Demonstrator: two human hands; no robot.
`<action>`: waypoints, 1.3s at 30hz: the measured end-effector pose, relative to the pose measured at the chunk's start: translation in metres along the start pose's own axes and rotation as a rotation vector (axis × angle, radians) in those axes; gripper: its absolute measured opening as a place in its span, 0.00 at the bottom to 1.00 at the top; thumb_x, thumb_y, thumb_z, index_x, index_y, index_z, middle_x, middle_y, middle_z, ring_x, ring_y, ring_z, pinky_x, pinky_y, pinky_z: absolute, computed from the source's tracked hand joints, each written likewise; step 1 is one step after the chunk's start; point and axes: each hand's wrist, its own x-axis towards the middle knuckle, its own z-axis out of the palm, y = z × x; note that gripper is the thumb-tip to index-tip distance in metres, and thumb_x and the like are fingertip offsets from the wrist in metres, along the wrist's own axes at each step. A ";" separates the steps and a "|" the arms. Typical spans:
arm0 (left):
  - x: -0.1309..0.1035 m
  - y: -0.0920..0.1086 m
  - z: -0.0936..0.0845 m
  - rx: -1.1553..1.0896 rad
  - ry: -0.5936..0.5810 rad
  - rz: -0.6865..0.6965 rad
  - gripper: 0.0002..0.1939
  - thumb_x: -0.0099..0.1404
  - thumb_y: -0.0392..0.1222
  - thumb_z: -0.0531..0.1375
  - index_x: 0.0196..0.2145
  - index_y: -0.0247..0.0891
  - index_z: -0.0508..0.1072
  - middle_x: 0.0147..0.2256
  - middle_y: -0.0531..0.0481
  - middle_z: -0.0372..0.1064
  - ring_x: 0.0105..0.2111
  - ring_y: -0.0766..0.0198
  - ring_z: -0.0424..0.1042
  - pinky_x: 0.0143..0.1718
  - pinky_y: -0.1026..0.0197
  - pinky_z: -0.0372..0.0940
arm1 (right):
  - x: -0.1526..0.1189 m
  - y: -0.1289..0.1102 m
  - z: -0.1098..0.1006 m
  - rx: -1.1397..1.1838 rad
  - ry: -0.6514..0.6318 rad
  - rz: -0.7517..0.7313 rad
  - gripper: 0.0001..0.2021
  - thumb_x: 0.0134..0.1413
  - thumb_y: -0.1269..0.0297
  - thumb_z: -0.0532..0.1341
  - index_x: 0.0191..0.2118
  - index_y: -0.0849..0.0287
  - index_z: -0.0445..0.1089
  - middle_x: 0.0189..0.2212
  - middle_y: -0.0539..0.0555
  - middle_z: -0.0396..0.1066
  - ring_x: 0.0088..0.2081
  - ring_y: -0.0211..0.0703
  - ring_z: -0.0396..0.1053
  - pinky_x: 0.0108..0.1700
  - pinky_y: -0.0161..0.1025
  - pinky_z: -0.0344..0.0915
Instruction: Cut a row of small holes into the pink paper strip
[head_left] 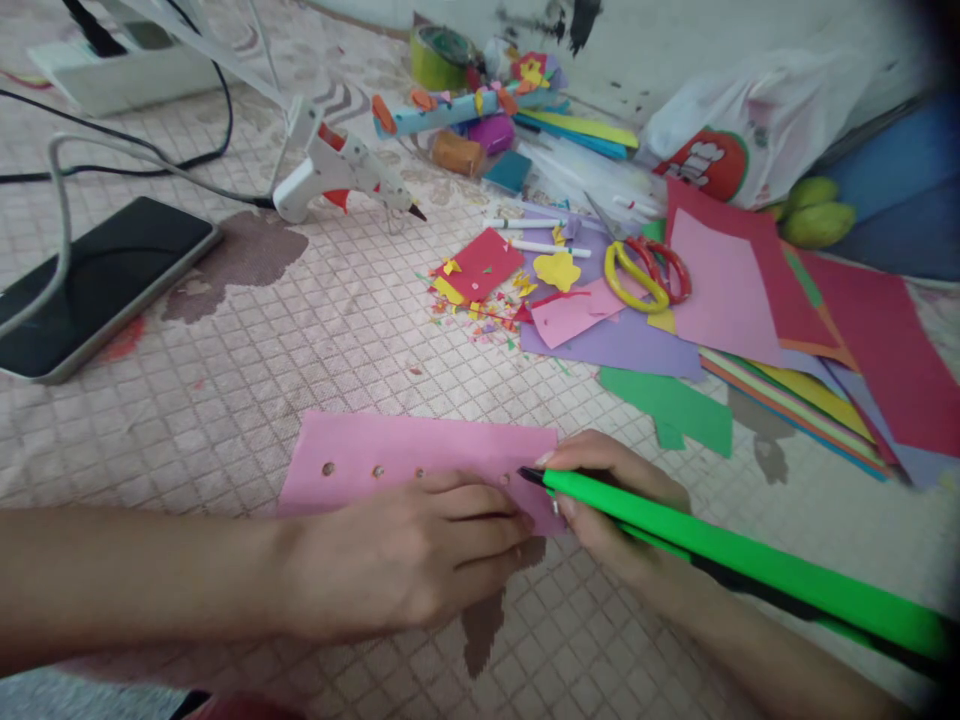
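A pink strip of paper (427, 440) lies flat on the patterned tablecloth, with a row of small round holes or spots along it. My left hand (420, 550) rests across its lower part, fingers stretched out and pressing it down; part of the strip is hidden underneath. My right hand (622, 490) is closed around a long, bright green pen-shaped tool (720, 535). Its black tip is at the strip's right part, close beside a small mark; whether it touches the paper I cannot tell.
Beyond the strip lie scissors (636, 278), coloured paper sheets (724, 285), a green paper scrap (686, 408) and scattered clippings. At the back are a glue gun (334, 165), a tape roll (442, 58) and a plastic bag (739, 130). A phone (105, 280) and cables occupy the left.
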 end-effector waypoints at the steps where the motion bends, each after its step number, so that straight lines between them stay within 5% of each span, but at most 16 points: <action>1: 0.000 0.000 0.000 0.004 -0.006 -0.001 0.17 0.74 0.33 0.47 0.54 0.30 0.70 0.54 0.42 0.69 0.57 0.58 0.66 0.61 0.55 0.61 | 0.000 -0.001 -0.001 -0.004 -0.002 0.020 0.07 0.52 0.75 0.59 0.35 0.56 0.71 0.28 0.50 0.74 0.28 0.36 0.72 0.28 0.33 0.70; 16: -0.002 0.000 -0.002 0.052 0.009 0.025 0.17 0.74 0.33 0.46 0.54 0.28 0.69 0.57 0.41 0.66 0.58 0.59 0.64 0.63 0.57 0.58 | 0.002 -0.004 -0.005 -0.001 0.078 0.040 0.10 0.49 0.76 0.60 0.35 0.53 0.72 0.28 0.48 0.74 0.27 0.37 0.72 0.28 0.34 0.69; 21: 0.001 -0.007 -0.009 -0.080 0.160 -0.264 0.11 0.73 0.34 0.50 0.43 0.32 0.72 0.41 0.45 0.72 0.41 0.60 0.71 0.43 0.58 0.68 | -0.006 0.011 -0.010 0.097 0.075 0.178 0.09 0.54 0.73 0.59 0.39 0.52 0.72 0.30 0.48 0.72 0.27 0.35 0.69 0.27 0.33 0.67; 25: 0.009 -0.013 -0.008 -0.165 0.068 -0.425 0.08 0.67 0.33 0.58 0.44 0.35 0.70 0.41 0.47 0.67 0.39 0.61 0.69 0.39 0.59 0.67 | -0.014 0.027 -0.007 0.241 0.153 0.313 0.06 0.55 0.67 0.61 0.39 0.52 0.72 0.32 0.49 0.71 0.26 0.35 0.66 0.23 0.32 0.63; 34: 0.031 -0.014 -0.017 -0.002 -0.159 -0.444 0.06 0.69 0.31 0.54 0.34 0.34 0.70 0.35 0.49 0.66 0.31 0.64 0.66 0.30 0.62 0.61 | -0.013 0.033 -0.006 0.396 0.195 0.412 0.06 0.53 0.65 0.62 0.38 0.54 0.71 0.30 0.48 0.70 0.24 0.34 0.63 0.22 0.31 0.61; 39: 0.030 -0.016 -0.014 -0.035 -0.104 -0.439 0.08 0.68 0.29 0.53 0.34 0.33 0.70 0.34 0.48 0.66 0.29 0.63 0.66 0.28 0.61 0.60 | -0.009 0.031 -0.005 0.534 0.194 0.485 0.05 0.52 0.66 0.63 0.37 0.53 0.70 0.27 0.46 0.69 0.22 0.32 0.62 0.20 0.30 0.60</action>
